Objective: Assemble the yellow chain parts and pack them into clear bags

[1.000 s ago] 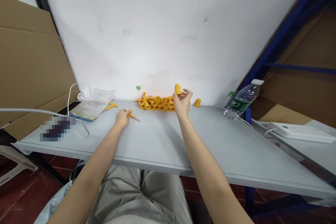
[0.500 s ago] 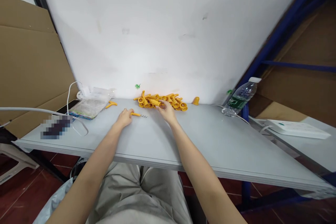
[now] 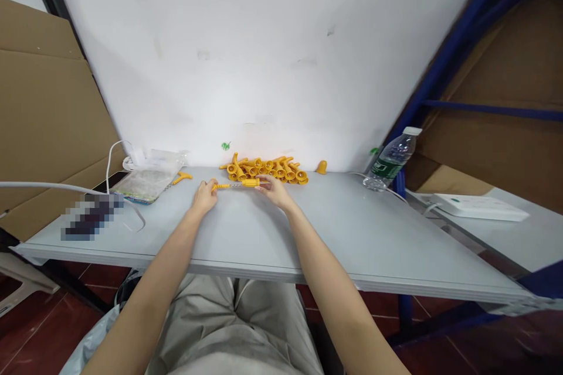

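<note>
My left hand [image 3: 205,195] is closed on the handle end of a yellow corkscrew [image 3: 223,186]. Its ridged yellow shaft and thin metal spiral point to the right. In my right hand [image 3: 271,190] a yellow plastic sleeve [image 3: 250,183] is gripped at its right end. The spiral's tip meets the sleeve's left end; I cannot tell whether it is inside. Behind my hands lies a pile of yellow corkscrews [image 3: 281,167] with bell-shaped hollow ends. One loose yellow bell piece [image 3: 322,167] stands right of the pile. Another corkscrew handle [image 3: 182,176] lies to the left with its metal spiral.
A clear plastic bag [image 3: 152,179] lies at the back left by white cables and a pixelated dark object [image 3: 92,217]. A water bottle [image 3: 391,161] leans at the right, near a white power strip [image 3: 479,207]. A white wall [image 3: 264,58] closes off the back.
My right hand has drawn a yellow sleeve out of the pile, forward and left, to the corkscrew's tip. My left hand keeps its hold. The view has shifted slightly.
</note>
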